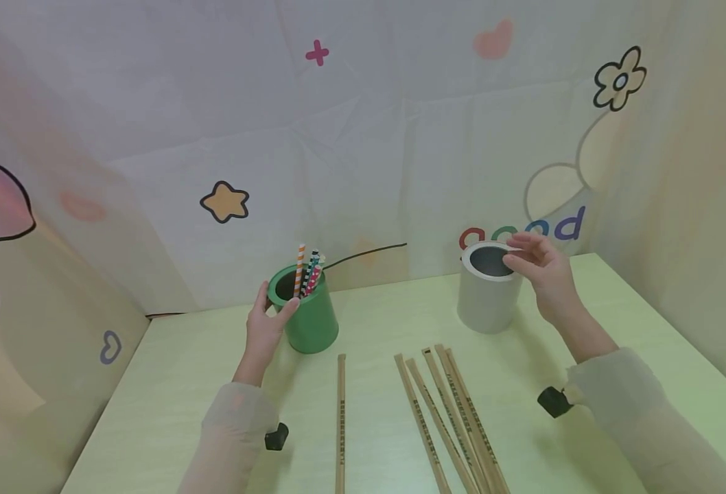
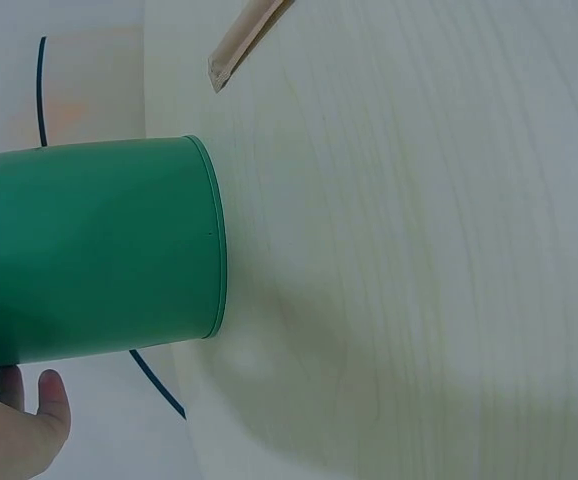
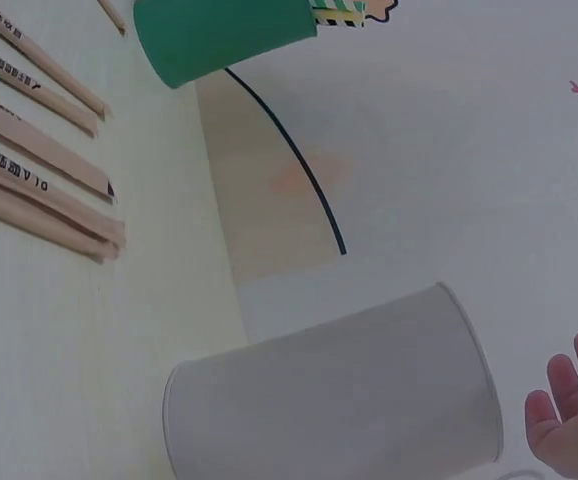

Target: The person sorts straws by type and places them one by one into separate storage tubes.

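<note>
My left hand [image 1: 266, 333] is at the left side of a green cylindrical pot [image 1: 312, 322], thumb at the front of its rim and fingers round the far side. Several patterned paper straws [image 1: 301, 271], one striped orange and white, lean inside that pot. On the right stands a light grey pot [image 1: 488, 302] with a dark inside. Beside its rim my right hand [image 1: 545, 274] hovers with fingers loosely extended, holding nothing. In the right wrist view, the fingertips [image 3: 559, 390] show apart from the grey pot's top edge.
Several long paper-wrapped sticks [image 1: 452, 418] lie fanned between the pots, nearer to me. Another wrapped stick [image 1: 341, 422] lies alone to their left. A patterned cloth [image 1: 363, 171] hangs behind the pale wood-grain table [image 1: 171, 384].
</note>
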Demonstrator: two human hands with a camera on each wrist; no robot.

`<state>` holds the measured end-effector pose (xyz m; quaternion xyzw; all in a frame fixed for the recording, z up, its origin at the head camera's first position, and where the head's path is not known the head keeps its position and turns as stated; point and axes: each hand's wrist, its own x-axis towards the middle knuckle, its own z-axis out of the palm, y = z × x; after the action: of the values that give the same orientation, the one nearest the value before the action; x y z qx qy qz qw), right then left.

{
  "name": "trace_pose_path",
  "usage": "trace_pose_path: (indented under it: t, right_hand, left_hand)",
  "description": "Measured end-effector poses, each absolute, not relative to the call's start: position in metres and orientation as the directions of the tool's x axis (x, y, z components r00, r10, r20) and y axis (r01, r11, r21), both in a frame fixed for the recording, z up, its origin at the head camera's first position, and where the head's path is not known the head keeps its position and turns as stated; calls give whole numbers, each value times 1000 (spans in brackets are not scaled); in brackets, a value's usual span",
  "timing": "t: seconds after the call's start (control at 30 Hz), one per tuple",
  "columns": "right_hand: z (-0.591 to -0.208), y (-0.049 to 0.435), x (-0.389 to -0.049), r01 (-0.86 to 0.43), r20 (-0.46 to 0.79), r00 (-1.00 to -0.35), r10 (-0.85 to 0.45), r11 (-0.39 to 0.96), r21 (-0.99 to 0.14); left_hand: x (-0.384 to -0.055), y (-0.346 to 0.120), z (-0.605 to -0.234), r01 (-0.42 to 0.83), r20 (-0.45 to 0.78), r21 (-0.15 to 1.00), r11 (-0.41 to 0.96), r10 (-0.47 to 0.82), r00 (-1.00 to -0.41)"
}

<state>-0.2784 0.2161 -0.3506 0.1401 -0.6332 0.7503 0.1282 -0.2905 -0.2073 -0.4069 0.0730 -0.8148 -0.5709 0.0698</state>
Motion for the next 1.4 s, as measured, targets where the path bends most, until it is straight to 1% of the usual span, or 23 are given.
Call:
trace_pose_path:
  t: [0.07, 0.17, 0.3, 0.4, 0.47, 0.67, 0.8, 1.2, 1.4]
  right_hand:
    - [-355, 222, -280, -356, 354, -934, 44, -156, -921]
    - [-361, 229, -283, -320, 311, -946, 96, -106, -942]
    - [-368, 236, -286, -251, 255, -956, 146, 47, -967]
    - [-373, 240, -288, -200, 220, -967, 131, 152, -968]
    - [-376, 242, -290, -187, 207, -973, 100, 180, -966]
    - [-387, 244, -297, -195, 200, -980, 1, 211, -958]
    - [-393, 244, -301, -196, 193, -981, -35, 218, -956]
    - [-399, 246, -305, -172, 156, -984, -87, 219, -960]
    - [-402, 246, -306, -169, 155, -984, -90, 187, -968]
  left_hand:
    - [-291, -207, -407, -40, 30, 940, 338, -199, -979]
    - [-290, -207, -407, -40, 31, 939, 341, -200, -979]
    - [-290, -206, -406, -44, 28, 937, 346, -200, -979]
    - [-289, -206, -405, -45, 27, 937, 347, -198, -980]
    - [-289, -206, -405, -47, 24, 936, 349, -197, -980]
    - [-289, -209, -404, -52, 12, 933, 356, -176, -984]
    - [-289, -210, -401, -64, -5, 932, 356, -164, -987]
    - [-282, -213, -400, -86, -22, 917, 390, -166, -986]
    - [-269, -213, -403, -104, -38, 927, 361, -186, -982]
